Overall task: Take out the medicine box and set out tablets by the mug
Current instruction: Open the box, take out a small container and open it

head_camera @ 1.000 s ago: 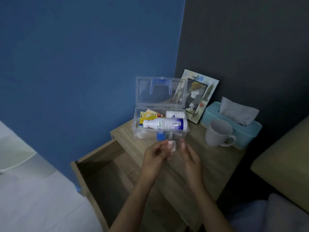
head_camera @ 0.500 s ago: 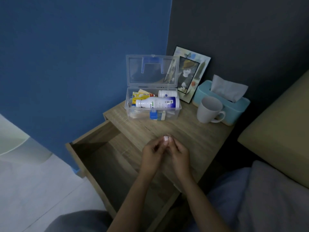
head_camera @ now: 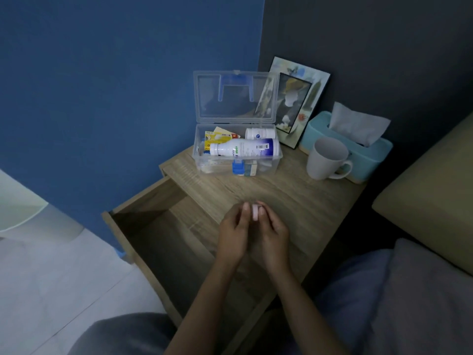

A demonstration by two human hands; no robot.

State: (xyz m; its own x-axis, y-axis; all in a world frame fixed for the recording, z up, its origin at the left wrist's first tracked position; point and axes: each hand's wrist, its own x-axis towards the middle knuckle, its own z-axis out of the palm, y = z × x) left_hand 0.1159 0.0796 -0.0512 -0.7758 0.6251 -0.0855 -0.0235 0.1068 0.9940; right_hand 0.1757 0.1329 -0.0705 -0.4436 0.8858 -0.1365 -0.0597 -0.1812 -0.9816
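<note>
Clear plastic medicine box [head_camera: 238, 152] sits open at frame centre on the nightstand [head_camera: 289, 201], mug [head_camera: 326, 162] right of it. Lower centre, left hand [head_camera: 234, 231] and right hand [head_camera: 271, 233] pinch a small pale tablet [head_camera: 255, 212] together; setting it by the mug remains.

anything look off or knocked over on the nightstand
Nothing spilled or damaged. The drawer hangs open, the medicine box has its lid up with bottles lying on their sides inside, and the mug stands upright. All fits the task.
</note>
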